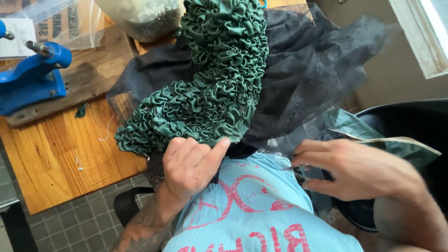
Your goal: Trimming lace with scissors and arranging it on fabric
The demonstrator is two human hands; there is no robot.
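Black netting (322, 70) spreads over my wooden worktop (60, 154) and lap, with the ruched green fabric (205, 84) lying on it. My left hand (189, 165) pinches the green fabric's lower edge. My right hand (354, 170) grips a thin needle (290, 167).

One head-worn camera looks steeply down, close over the lap.
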